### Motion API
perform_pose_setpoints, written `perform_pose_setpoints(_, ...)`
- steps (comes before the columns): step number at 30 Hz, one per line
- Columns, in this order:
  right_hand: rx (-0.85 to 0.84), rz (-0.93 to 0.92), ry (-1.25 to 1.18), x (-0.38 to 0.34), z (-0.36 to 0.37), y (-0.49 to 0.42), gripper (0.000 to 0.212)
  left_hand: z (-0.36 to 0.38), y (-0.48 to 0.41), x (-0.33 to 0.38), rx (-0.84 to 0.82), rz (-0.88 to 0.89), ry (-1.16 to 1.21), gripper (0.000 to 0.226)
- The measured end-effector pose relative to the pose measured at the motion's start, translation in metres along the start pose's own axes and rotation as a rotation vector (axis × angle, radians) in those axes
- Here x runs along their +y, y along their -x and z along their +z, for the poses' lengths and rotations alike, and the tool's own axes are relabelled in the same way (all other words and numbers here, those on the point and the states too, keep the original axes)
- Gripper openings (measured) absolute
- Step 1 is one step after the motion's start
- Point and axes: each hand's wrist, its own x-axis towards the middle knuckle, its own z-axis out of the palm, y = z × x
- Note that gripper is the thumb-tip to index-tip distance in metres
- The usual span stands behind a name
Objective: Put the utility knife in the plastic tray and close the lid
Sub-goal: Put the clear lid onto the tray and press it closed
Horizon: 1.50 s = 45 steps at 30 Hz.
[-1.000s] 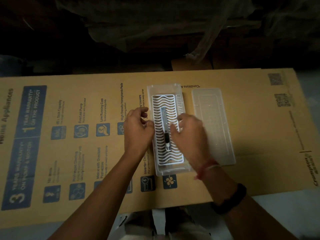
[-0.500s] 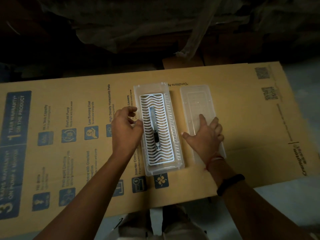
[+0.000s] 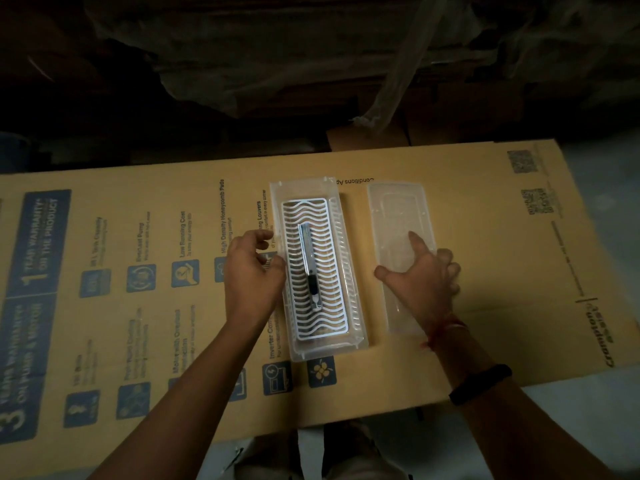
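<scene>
The clear plastic tray (image 3: 353, 271) lies lengthwise on the cardboard and holds a white wavy grid insert. A silver utility knife (image 3: 309, 261) with a black slider rests on the insert, along the tray. My left hand (image 3: 252, 271) grips the tray's left rim with thumb and fingertips. The clear lid (image 3: 398, 209) lies flat to the right of the tray, apart from it. My right hand (image 3: 422, 275) spans the lid's near half, thumb at its left edge, index finger on top, the other fingers curled over its right edge.
A large printed cardboard sheet (image 3: 502, 271) covers the work surface; its near edge crosses my forearms. Dark covered goods and plastic sheeting (image 3: 381, 64) stand behind its far edge. Pale floor (image 3: 571, 410) shows at the lower right.
My right hand left the knife in the tray and moved right onto the lid, then curled its fingers around the lid's edges. My left hand stayed at the tray's left rim.
</scene>
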Motion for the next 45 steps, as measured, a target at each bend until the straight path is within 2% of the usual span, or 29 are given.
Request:
perform_pose_setpoints(8, 0.02, -0.135, -0.221, -0.046, -0.035, 0.047, 0.091, 0.001, 0.001, -0.006, -0.044, -0.229, 0.175, 0.019)
perform_pose_setpoints(11, -0.013, -0.204, -0.159, -0.068, -0.019, 0.074, 0.092, 0.003, 0.003, -0.006, -0.067, -0.33, 0.252, 0.018)
perform_pose_setpoints(16, -0.019, -0.262, -0.003, -0.09, 0.021, 0.104, 0.089, 0.0, 0.005, 0.001, -0.07, -0.527, 0.495, 0.034)
perform_pose_setpoints(20, -0.003, -0.238, 0.045, -0.088, 0.039, 0.108, 0.089, -0.002, 0.008, 0.002, -0.088, -0.551, 0.57, 0.041)
perform_pose_setpoints(24, 0.017, -0.228, 0.054, -0.091, 0.045, 0.107, 0.089, 0.001, 0.007, -0.004, -0.097, -0.538, 0.536, 0.02)
perform_pose_setpoints(32, 0.03, -0.234, 0.063, -0.093, 0.05, 0.106, 0.087, 0.004, 0.004, -0.007, -0.086, -0.56, 0.505, 0.027)
perform_pose_setpoints(36, 0.025, -0.262, 0.085, -0.088, 0.05, 0.105, 0.09, 0.008, 0.001, -0.008, -0.092, -0.566, 0.483, 0.016)
perform_pose_setpoints(39, -0.04, -0.275, -0.101, -0.074, 0.039, 0.102, 0.093, 0.011, 0.001, -0.009, -0.095, -0.546, 0.469, 0.009)
perform_pose_setpoints(40, -0.085, -0.232, -0.222, -0.066, 0.031, 0.103, 0.089, 0.011, 0.001, -0.009, -0.094, -0.542, 0.471, 0.009)
perform_pose_setpoints(41, -0.126, -0.176, -0.342, -0.055, 0.025, 0.105, 0.076, 0.011, 0.001, -0.01, -0.094, -0.545, 0.476, 0.01)
perform_pose_setpoints(43, -0.228, -0.057, -0.524, -0.026, 0.018, 0.11, 0.033, 0.012, 0.001, -0.011, -0.09, -0.549, 0.479, 0.013)
perform_pose_setpoints(45, -0.302, 0.06, -0.626, 0.004, 0.018, 0.116, 0.021, 0.013, 0.003, -0.012, -0.086, -0.539, 0.478, 0.016)
